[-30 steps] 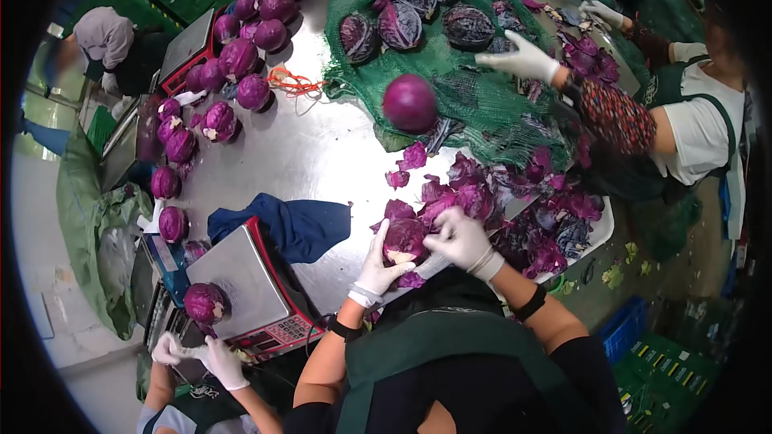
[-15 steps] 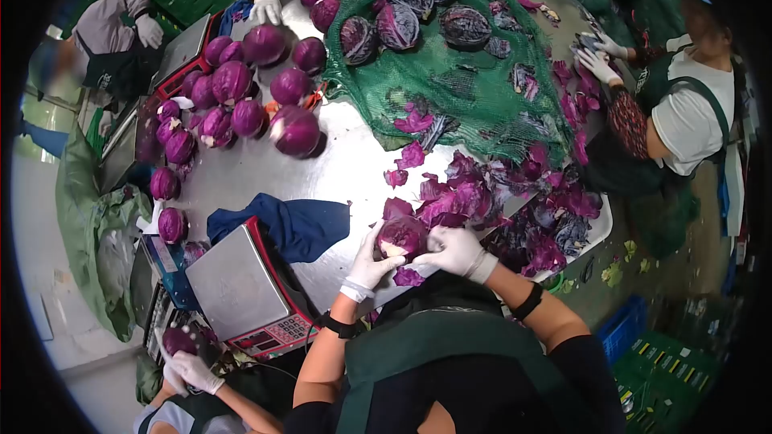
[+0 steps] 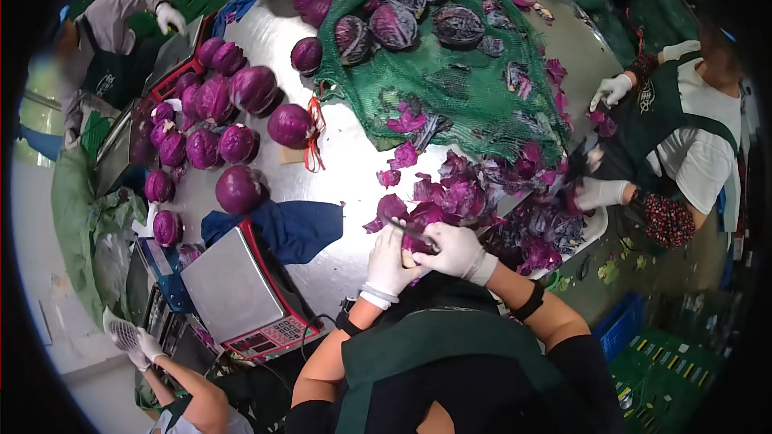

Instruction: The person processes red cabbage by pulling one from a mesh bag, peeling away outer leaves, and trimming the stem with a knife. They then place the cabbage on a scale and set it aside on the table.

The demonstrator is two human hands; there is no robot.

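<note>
My left hand (image 3: pixel 392 264), in a white glove, is wrapped round a purple cabbage (image 3: pixel 412 247) near the table's front edge. The two hands largely cover the cabbage, and a pale patch shows on it. My right hand (image 3: pixel 452 251), also gloved, is closed on the handle of a dark knife (image 3: pixel 412 231), whose blade lies across the cabbage. Loose purple leaves (image 3: pixel 460 193) are heaped just beyond my hands.
A green net (image 3: pixel 450 88) holds more cabbages. Trimmed cabbages (image 3: pixel 213 100) stand at the left. A scale (image 3: pixel 233 285) and blue cloth (image 3: pixel 297 229) are nearer. Co-workers stand left and right; another's gloved hands (image 3: pixel 145 347) are lower left.
A knife now shows in my right hand, over the cabbage. The large cabbage left of centre has moved down-left, beside the blue cloth. The co-workers' hands have shifted.
</note>
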